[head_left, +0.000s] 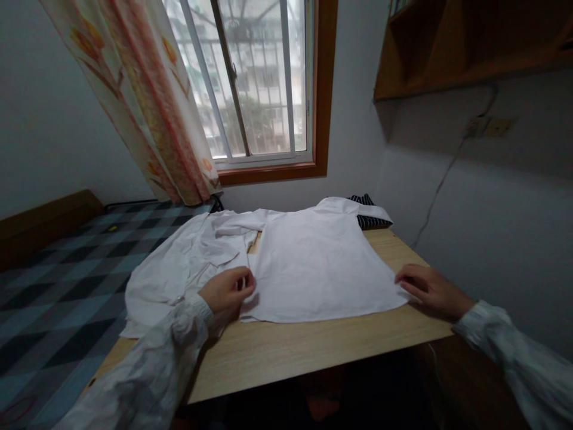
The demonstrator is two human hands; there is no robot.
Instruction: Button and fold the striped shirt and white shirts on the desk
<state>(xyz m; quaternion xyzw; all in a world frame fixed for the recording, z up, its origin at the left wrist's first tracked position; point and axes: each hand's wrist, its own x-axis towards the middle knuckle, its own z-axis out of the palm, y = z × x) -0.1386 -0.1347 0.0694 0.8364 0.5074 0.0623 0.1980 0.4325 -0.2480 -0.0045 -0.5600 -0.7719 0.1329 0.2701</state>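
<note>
A white shirt (308, 263) lies spread flat on a light wooden table (313, 346), its collar toward the window. My left hand (227, 289) is curled, pinching the shirt's left side edge near the hem. My right hand (427, 288) rests on the table at the shirt's right hem corner, fingers bent down onto the cloth. A second white garment (179, 269) lies crumpled on the table's left part, partly under the shirt and hanging over the edge.
A dark striped cloth (371, 218) sits at the table's far right corner. A bed with a blue-grey checked cover (58, 286) adjoins the table on the left. Window, patterned curtain (147, 101), wall shelf (470, 48) and hanging cable (441, 185) lie beyond.
</note>
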